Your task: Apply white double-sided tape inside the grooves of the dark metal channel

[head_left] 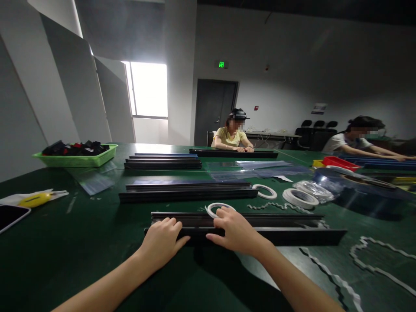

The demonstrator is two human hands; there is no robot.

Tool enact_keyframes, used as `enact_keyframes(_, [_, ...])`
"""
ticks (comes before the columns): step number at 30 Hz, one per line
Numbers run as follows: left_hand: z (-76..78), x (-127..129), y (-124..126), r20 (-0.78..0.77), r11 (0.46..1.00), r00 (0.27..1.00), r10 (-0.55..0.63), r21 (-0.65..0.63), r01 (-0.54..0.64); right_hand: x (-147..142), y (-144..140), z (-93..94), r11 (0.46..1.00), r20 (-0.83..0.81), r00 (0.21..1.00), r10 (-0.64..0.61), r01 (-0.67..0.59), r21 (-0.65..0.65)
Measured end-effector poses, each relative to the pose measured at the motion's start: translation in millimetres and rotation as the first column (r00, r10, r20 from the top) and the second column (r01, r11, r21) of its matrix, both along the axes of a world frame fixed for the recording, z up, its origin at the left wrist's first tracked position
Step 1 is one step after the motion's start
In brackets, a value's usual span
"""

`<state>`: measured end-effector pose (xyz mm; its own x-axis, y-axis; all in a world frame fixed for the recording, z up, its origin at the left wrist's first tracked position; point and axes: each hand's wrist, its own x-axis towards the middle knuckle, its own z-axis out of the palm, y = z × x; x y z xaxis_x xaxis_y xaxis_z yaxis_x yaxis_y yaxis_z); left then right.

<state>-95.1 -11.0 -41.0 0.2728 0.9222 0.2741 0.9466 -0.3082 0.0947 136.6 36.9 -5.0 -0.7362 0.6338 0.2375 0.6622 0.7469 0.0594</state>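
A long black channel-shaped profile (286,236) lies crosswise on the green table in front of me. My left hand (162,236) grips it near its left part, fingers over the top and thumb along the front wall. Farther right, my right hand (235,232) is closed over the same profile, its thumb against the front wall and its fingers curled behind. A white tape roll (211,211) shows at the right fingers, overlapping the profile's back edge. Whether those fingers also pinch the roll or its tape is hidden.
More black profiles (188,193) lie beyond. White tape rolls (300,198), wavy white strips (338,277) and a big dark roll (364,195) are at right. A green basket (74,161), yellow tool (35,199) and phone (11,216) lie left. Two people sit across the table.
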Motion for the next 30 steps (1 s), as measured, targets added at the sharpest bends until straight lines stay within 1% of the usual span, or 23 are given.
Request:
enact_keyframes(3, [-0.9,0,0,-0.004,1.000,1.000,0.009,-0.007,-0.009,-13,-3,-11.7,0.997,-0.016,0.997,0.073,-0.073,0.009])
enact_keyframes(5, [-1.1,0,1,-0.009,1.000,1.000,0.017,-0.013,-0.017,-19,-3,-17.6,0.997,-0.016,0.997,0.076,-0.076,0.023])
enact_keyframes(7, [-1.1,0,1,-0.010,1.000,1.000,0.021,-0.016,-0.021,-21,-3,-19.3,0.997,-0.013,0.997,0.079,-0.079,0.017])
enact_keyframes(9, [-0.9,0,0,-0.010,1.000,1.000,0.012,-0.011,-0.012,-20,-2,-16.4,0.996,-0.012,0.996,0.093,-0.093,-0.011])
enact_keyframes(13, [-0.2,0,-2,-0.005,1.000,1.000,-0.023,0.005,0.023,-9,0,-3.4,0.988,-0.021,0.992,0.121,-0.122,-0.094])
enact_keyframes(18, [-0.6,-1,-3,0.004,1.000,1.000,-0.022,-0.005,0.022,5,2,6.9,0.981,-0.006,0.992,0.124,-0.123,-0.150])
enact_keyframes(21, [-2.0,-1,-3,0.005,0.999,1.000,-0.026,-0.020,0.026,7,3,5.7,0.983,-0.016,0.994,0.111,-0.112,-0.142])
enact_keyframes(24, [-3.6,-1,-2,0.017,0.999,0.999,-0.040,-0.027,0.040,0,1,-0.4,0.986,-0.047,0.992,0.115,-0.119,-0.117])
enact_keyframes(26, [-4.8,-1,-1,0.022,0.998,0.999,-0.047,-0.029,0.048,-7,-2,-6.2,0.988,-0.053,0.991,0.125,-0.129,-0.082])
enact_keyframes(30, [-7.4,-1,1,0.028,0.998,0.998,-0.058,-0.029,0.058,-19,-6,-15.4,0.989,-0.004,0.989,0.149,-0.149,-0.007])
